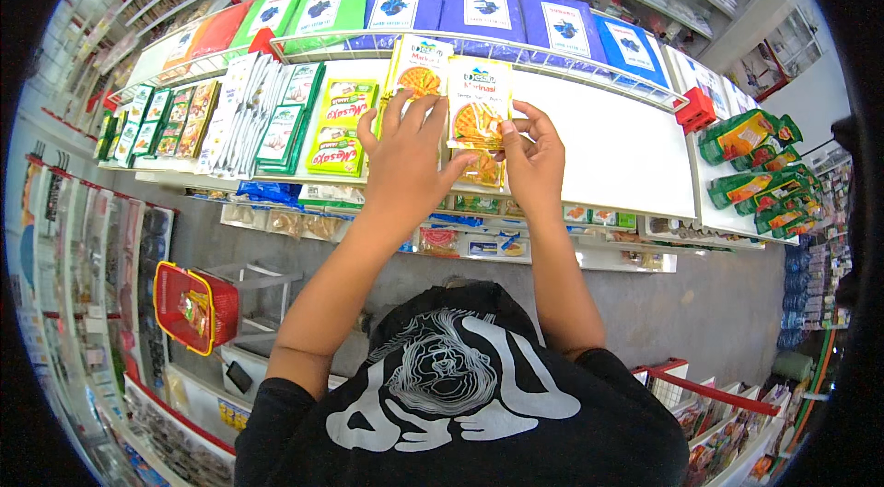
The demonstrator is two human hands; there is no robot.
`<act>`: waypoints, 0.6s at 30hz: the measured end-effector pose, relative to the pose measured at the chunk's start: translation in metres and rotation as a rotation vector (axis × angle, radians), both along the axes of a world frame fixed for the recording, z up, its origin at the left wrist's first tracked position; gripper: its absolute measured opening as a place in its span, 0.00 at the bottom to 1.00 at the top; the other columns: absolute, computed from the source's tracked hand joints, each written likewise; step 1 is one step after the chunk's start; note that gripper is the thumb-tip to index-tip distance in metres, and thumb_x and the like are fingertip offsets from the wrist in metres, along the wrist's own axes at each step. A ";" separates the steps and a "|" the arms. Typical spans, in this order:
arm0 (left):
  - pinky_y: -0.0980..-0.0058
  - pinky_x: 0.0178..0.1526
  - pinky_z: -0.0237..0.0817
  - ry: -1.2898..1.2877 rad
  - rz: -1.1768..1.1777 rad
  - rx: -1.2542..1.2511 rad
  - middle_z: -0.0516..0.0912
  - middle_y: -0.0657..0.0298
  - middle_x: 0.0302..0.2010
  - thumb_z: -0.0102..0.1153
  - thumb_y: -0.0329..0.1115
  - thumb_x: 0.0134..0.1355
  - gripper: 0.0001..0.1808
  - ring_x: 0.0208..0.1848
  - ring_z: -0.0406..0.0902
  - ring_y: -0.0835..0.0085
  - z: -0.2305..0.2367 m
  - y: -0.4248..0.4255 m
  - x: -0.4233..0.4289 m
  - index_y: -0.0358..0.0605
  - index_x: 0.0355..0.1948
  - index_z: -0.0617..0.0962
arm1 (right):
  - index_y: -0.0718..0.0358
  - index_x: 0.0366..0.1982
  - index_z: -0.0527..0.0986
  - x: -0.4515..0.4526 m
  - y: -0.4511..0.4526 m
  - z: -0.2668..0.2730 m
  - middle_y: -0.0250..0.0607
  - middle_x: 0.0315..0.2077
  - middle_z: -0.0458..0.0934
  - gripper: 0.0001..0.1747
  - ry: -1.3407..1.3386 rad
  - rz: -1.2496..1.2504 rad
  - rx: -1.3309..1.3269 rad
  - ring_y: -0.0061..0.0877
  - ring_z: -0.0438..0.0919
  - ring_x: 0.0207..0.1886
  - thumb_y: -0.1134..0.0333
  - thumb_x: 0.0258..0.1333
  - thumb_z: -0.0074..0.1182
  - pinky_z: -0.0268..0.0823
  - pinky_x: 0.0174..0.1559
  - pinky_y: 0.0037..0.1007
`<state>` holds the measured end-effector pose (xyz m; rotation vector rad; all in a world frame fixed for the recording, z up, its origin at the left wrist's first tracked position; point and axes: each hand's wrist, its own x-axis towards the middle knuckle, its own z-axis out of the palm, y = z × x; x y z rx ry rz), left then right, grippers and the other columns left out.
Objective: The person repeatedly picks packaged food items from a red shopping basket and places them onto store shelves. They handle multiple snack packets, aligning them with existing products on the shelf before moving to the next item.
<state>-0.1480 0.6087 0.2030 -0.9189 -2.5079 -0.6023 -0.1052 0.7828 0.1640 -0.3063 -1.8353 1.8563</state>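
My right hand [535, 159] grips the lower right edge of a yellow and white Desaku marinade seasoning sachet [480, 97] above the white shelf [621, 149]. My left hand [407, 149] lies spread over the lower part of a similar seasoning sachet [420, 62] in the row beside it; whether its fingers grip anything is hard to tell. Part of another such sachet [483, 171] shows beneath the held one. Left of my left hand stand yellow-green Masako seasoning packets [340, 128], then green and white sachets [286, 121] and a row of white sachets [238, 114].
A white wire rail [580, 66] runs behind the sachets, with purple bags [483, 14] and green bags [328, 10] beyond it. Green pouches [746, 135] stand at the right. A red basket [224, 304] holding packets is at the lower left. Lower shelves carry more packets.
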 end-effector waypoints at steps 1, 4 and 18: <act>0.42 0.71 0.40 -0.002 -0.001 -0.023 0.74 0.58 0.64 0.71 0.50 0.56 0.36 0.72 0.61 0.57 -0.002 0.007 -0.004 0.41 0.62 0.76 | 0.66 0.60 0.72 -0.004 0.005 -0.004 0.36 0.37 0.80 0.19 -0.033 -0.007 0.008 0.15 0.79 0.32 0.73 0.70 0.53 0.72 0.33 0.20; 0.38 0.70 0.40 -0.043 -0.006 -0.089 0.71 0.55 0.66 0.70 0.45 0.57 0.34 0.74 0.57 0.54 -0.009 0.022 -0.016 0.40 0.61 0.76 | 0.67 0.58 0.75 -0.013 0.020 -0.016 0.37 0.35 0.82 0.18 -0.117 -0.075 0.228 0.17 0.78 0.34 0.71 0.70 0.53 0.72 0.38 0.23; 0.30 0.71 0.38 -0.129 0.108 -0.393 0.66 0.48 0.71 0.65 0.47 0.60 0.29 0.77 0.53 0.47 -0.028 0.043 -0.033 0.39 0.57 0.80 | 0.66 0.51 0.79 -0.020 0.038 -0.049 0.43 0.35 0.81 0.15 -0.116 -0.123 0.690 0.26 0.76 0.29 0.68 0.65 0.59 0.71 0.35 0.30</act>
